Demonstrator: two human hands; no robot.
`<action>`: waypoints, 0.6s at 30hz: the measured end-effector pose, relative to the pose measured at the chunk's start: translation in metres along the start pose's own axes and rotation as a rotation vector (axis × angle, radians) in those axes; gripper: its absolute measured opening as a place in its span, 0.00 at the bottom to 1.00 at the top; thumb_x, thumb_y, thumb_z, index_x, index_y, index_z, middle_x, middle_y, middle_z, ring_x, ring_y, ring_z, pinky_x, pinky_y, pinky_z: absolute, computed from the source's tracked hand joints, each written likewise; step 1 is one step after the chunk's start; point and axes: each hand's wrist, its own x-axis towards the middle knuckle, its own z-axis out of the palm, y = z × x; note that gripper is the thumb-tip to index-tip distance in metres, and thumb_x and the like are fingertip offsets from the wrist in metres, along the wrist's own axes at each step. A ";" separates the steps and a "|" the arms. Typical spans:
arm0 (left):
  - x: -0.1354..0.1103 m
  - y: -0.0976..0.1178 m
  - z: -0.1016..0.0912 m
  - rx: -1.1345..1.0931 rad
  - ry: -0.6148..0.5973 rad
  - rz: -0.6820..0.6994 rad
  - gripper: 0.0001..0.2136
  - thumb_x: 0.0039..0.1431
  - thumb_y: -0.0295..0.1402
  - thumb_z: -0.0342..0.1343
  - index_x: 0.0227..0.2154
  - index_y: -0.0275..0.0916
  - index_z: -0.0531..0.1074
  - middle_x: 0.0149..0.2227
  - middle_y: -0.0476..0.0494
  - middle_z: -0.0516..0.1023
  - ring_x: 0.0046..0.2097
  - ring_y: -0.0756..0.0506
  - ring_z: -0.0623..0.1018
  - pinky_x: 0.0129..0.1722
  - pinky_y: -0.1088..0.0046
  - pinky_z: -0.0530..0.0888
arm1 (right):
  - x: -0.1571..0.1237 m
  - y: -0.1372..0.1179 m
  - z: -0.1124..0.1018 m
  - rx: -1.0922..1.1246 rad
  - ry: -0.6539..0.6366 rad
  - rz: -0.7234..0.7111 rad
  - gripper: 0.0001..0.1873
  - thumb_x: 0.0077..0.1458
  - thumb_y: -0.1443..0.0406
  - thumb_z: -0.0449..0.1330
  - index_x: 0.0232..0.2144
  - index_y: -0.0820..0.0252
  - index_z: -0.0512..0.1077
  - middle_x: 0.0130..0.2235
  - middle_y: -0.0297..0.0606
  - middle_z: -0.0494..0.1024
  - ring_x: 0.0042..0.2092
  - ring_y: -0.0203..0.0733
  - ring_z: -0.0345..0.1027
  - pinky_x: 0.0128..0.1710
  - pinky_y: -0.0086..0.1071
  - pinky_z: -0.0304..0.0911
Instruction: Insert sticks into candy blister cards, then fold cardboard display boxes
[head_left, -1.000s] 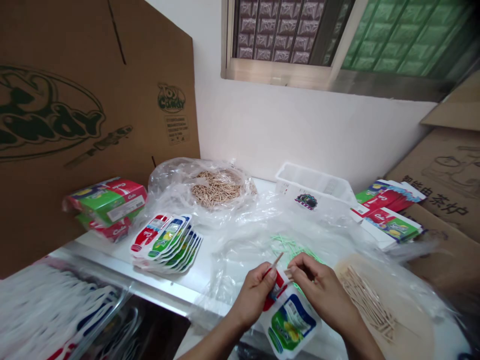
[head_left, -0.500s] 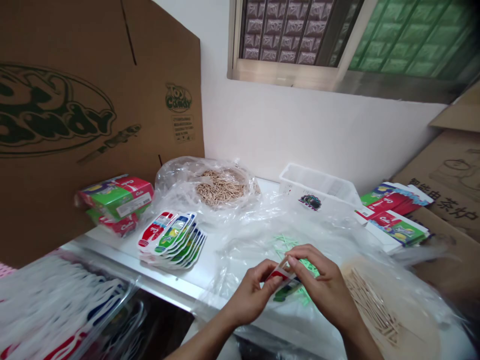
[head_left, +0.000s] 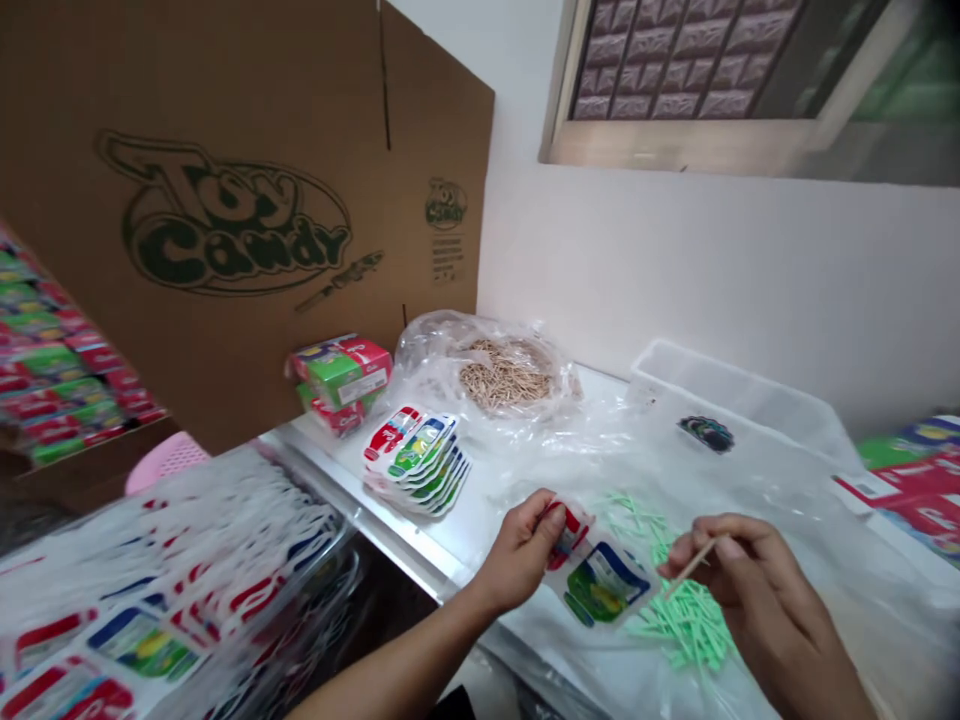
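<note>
My left hand (head_left: 525,550) pinches a flat packet (head_left: 604,590) by its red bottle-shaped part, and the blue-and-green bottle print hangs out to the right. A thin wooden stick (head_left: 694,565) is between the fingers and thumb of my right hand (head_left: 772,600), its lower tip close to the packet's right edge. Whether that tip touches the packet I cannot tell. Under both hands lie loose light-green sticks (head_left: 694,625) on clear plastic. To the left, similar packets (head_left: 416,460) stand in a neat stack on the table.
Wooden sticks (head_left: 504,380) fill an open plastic bag at the back. Two printed boxes (head_left: 345,370) are stacked beside a large cardboard carton (head_left: 247,220). A translucent bin (head_left: 750,400) and flat cartons (head_left: 915,490) sit right. Many packets (head_left: 142,640) lie at lower left.
My view has swung left. The hands, earlier close together at the packet, are now apart; the right has drawn away holding a wooden stick, and the packet's printed side now faces me.
</note>
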 end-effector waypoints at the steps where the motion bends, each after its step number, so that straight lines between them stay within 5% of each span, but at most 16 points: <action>1: 0.001 0.001 -0.006 -0.021 0.023 0.003 0.18 0.56 0.50 0.51 0.29 0.36 0.66 0.22 0.53 0.63 0.23 0.54 0.62 0.24 0.79 0.60 | 0.002 0.009 0.003 0.073 -0.032 0.030 0.12 0.55 0.55 0.56 0.39 0.54 0.67 0.32 0.38 0.75 0.35 0.45 0.73 0.37 0.41 0.70; 6: 0.007 0.027 -0.053 0.156 0.135 0.130 0.16 0.59 0.46 0.49 0.31 0.36 0.68 0.28 0.49 0.69 0.29 0.52 0.67 0.31 0.77 0.65 | 0.007 0.032 0.012 0.252 -0.048 0.107 0.09 0.54 0.57 0.59 0.33 0.55 0.68 0.41 0.39 0.74 0.42 0.49 0.73 0.43 0.44 0.69; 12: 0.042 0.084 -0.159 1.025 0.523 0.197 0.16 0.62 0.41 0.41 0.31 0.37 0.69 0.29 0.49 0.73 0.32 0.49 0.71 0.33 0.76 0.66 | 0.006 0.037 0.004 0.183 -0.061 0.136 0.09 0.56 0.58 0.57 0.37 0.56 0.69 0.31 0.38 0.75 0.35 0.43 0.72 0.38 0.36 0.69; 15: 0.064 0.087 -0.200 1.178 0.577 0.121 0.12 0.60 0.36 0.44 0.35 0.36 0.71 0.33 0.45 0.76 0.36 0.45 0.73 0.37 0.73 0.67 | 0.004 0.039 0.010 0.161 -0.051 0.120 0.10 0.54 0.57 0.59 0.37 0.55 0.68 0.28 0.36 0.74 0.33 0.42 0.70 0.35 0.35 0.69; 18: 0.078 0.079 -0.217 1.268 0.598 0.053 0.11 0.56 0.34 0.50 0.39 0.34 0.71 0.35 0.37 0.77 0.40 0.40 0.73 0.42 0.66 0.66 | 0.003 0.031 0.010 0.030 -0.021 0.083 0.12 0.52 0.56 0.61 0.35 0.56 0.69 0.28 0.37 0.75 0.34 0.43 0.70 0.35 0.35 0.68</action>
